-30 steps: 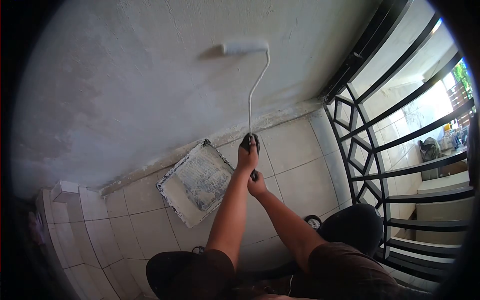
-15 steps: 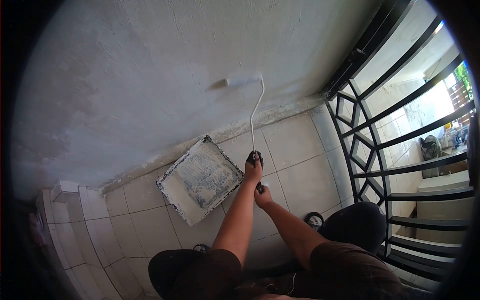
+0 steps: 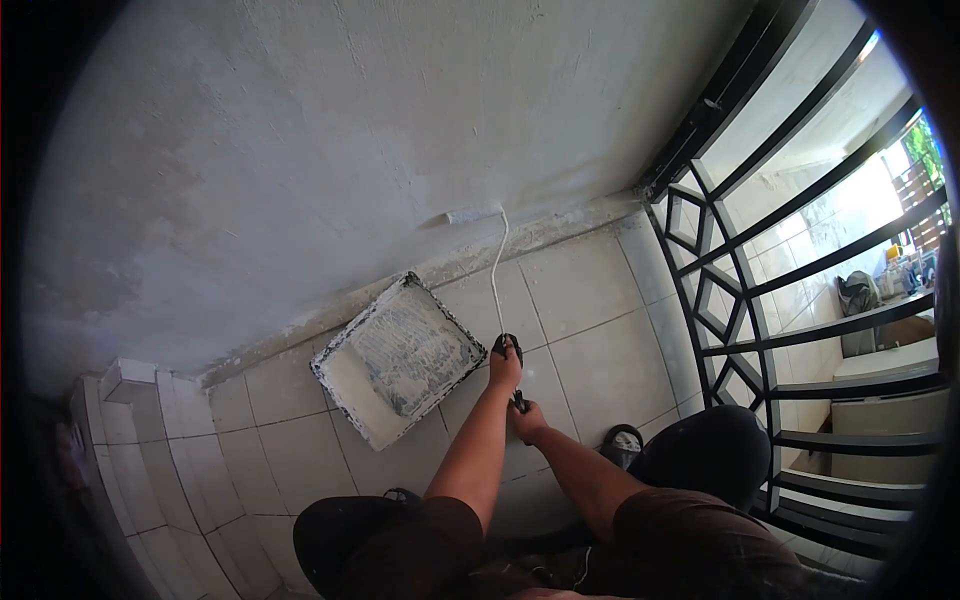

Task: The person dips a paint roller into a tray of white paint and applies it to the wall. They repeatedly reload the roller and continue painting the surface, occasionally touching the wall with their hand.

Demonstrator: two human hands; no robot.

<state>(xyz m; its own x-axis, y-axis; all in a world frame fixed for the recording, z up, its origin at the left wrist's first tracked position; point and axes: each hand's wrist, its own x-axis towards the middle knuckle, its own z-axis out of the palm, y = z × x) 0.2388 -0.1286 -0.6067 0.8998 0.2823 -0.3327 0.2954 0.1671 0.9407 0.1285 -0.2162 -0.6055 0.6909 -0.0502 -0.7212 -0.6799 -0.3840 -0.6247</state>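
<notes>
A paint roller [image 3: 473, 214] rests low against the grey wall [image 3: 330, 120], just above the base strip. Its bent white wire frame runs down to a black handle. My left hand [image 3: 505, 368] is wrapped round the upper part of that handle. Below it, my right hand [image 3: 527, 421] is closed on the handle's lower end. To the left of my hands a paint tray [image 3: 465, 382] lies on the floor, its rim crusted with paint. White paint coats its ribbed slope and pools at its near-left end.
Black metal bars [image 3: 740, 298] stand along the right side, with a further space and several items behind them. Tiled steps [image 3: 150, 430] rise at the left. Pale tiles [image 3: 590, 290] cover the floor. My dark-clad knees and a sandal [image 3: 624, 442] show below.
The roller has moved down the wall, toward the floor and slightly left. Both hands have come nearer to me with the handle. The tray has stayed in place.
</notes>
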